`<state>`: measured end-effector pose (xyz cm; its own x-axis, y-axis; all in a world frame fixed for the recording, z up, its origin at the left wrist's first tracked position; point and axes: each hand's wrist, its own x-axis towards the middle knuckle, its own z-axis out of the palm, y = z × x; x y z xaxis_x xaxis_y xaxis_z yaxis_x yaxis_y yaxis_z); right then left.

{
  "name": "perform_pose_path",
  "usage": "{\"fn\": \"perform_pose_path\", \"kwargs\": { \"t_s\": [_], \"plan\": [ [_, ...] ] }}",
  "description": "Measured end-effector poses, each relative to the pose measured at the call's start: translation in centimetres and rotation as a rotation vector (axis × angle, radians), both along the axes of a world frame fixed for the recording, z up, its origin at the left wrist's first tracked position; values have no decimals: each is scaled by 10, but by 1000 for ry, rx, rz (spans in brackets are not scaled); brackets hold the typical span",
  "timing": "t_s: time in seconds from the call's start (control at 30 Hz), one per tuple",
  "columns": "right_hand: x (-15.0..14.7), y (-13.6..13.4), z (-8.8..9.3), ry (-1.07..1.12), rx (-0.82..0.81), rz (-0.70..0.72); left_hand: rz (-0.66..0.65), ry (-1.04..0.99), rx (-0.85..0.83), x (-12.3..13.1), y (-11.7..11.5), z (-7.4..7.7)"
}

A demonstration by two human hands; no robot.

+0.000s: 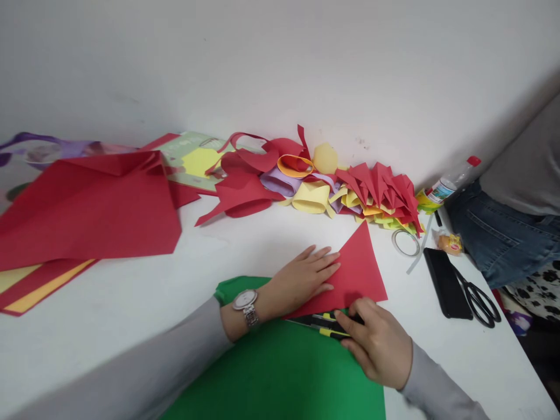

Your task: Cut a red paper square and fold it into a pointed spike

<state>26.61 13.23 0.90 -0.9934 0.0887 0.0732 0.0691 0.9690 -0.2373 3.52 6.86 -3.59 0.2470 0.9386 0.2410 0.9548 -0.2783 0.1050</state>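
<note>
My left hand (301,279) lies flat with fingers stretched out on a red paper triangle (361,268), pressing it onto the white table. A silver watch (245,304) sits on that wrist. My right hand (376,341) is closed around a black and yellow utility knife (324,324), held along the triangle's lower edge. Both rest over a green sheet (280,373) near the table's front.
Large red sheets (87,210) lie at left. A heap of red, yellow and purple paper cuttings (315,181) lines the wall. A tape roll (406,242), black phone (446,281), scissors (481,300) and bottle (452,179) sit at right, beside a person in jeans (503,227).
</note>
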Motion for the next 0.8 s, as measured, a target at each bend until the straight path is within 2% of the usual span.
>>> {"fn": "perform_pose_path", "kwargs": {
  "t_s": [0.23, 0.33, 0.43, 0.5, 0.57, 0.7, 0.8],
  "plan": [
    [-1, -9, 0, 18, -5, 10, -4, -17, -17, 0, 0, 2],
    [4, -6, -2, 53, -68, 39, -10, -43, -29, -1, 0, 2],
    [14, 3, 0, 184, -159, 29, -1, -101, -16, -2, -2, 2],
    [22, 15, 3, 291, -214, -44, 32, -153, 5, -3, -4, 3],
    [30, 30, 4, 394, -251, -198, 63, -199, 14, -3, -6, 4],
    [43, 67, -9, 552, -150, -562, 100, -271, 6, -4, -8, 3],
    [49, 88, -24, 472, -88, -626, 125, -333, 9, -5, -8, -1]
  ]
}}
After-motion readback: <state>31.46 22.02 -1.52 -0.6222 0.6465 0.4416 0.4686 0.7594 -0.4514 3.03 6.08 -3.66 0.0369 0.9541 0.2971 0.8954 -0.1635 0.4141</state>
